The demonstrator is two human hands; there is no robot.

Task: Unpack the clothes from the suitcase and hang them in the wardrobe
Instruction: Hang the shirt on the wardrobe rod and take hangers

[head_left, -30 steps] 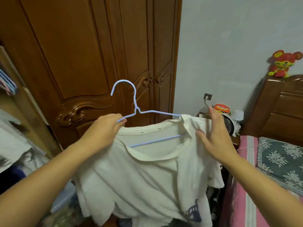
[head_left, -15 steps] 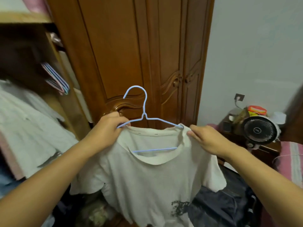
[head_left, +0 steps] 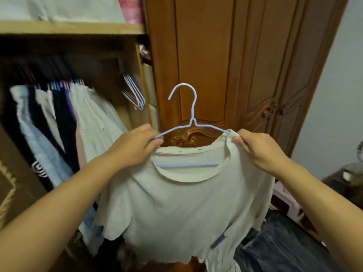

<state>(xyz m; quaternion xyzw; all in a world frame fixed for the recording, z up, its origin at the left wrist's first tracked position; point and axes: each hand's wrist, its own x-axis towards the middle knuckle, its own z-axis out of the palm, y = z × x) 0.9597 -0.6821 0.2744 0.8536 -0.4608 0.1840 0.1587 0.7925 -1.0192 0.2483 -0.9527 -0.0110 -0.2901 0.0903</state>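
Wardrobe (head_left: 70, 28) swings into view: hung clothes (head_left: 59, 118) now left of the white T-shirt (head_left: 186, 209) on its blue hanger (head_left: 193, 114). Left hand (head_left: 135, 148) and right hand (head_left: 259, 148) keep pinching its shoulders; hanging looks next.

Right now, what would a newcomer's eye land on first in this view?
The white T-shirt on a blue wire hanger, held up mid-frame: the left hand grips the hanger's arm, the right hand pinches the shirt's shoulder. Then the open wardrobe's hanging clothes at left.
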